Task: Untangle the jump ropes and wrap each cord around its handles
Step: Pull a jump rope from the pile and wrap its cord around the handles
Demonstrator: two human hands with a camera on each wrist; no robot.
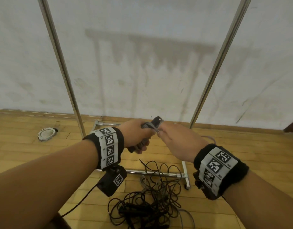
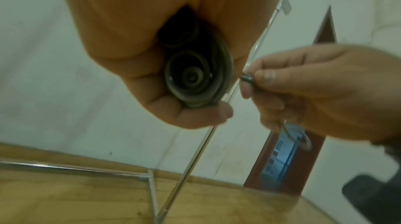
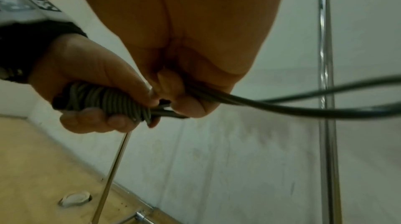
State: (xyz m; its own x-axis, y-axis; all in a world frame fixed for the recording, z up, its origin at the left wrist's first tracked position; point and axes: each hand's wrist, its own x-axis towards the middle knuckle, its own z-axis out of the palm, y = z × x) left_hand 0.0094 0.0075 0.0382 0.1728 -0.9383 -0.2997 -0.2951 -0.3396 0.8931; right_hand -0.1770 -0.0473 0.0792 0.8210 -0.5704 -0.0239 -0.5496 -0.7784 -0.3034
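Note:
My left hand [image 1: 137, 134] grips a pair of dark jump rope handles [image 1: 139, 144] with grey cord wound round them [image 3: 108, 100]; their butt ends show in the left wrist view [image 2: 195, 76]. My right hand [image 1: 175, 139] sits just right of it and pinches the loose end of that grey cord [image 2: 247, 78] beside the handle tops. A loop of the cord [image 3: 303, 107] trails from the right hand. On the floor below lies a tangle of black and grey jump ropes [image 1: 150, 195] with black handles in it [image 1: 130, 210].
A metal garment rack stands in front, with two upright poles [image 1: 59, 63] [image 1: 220, 63] and a base bar [image 1: 159, 172] on the wooden floor. A white round floor fitting [image 1: 46, 133] lies left. A stained white wall is behind.

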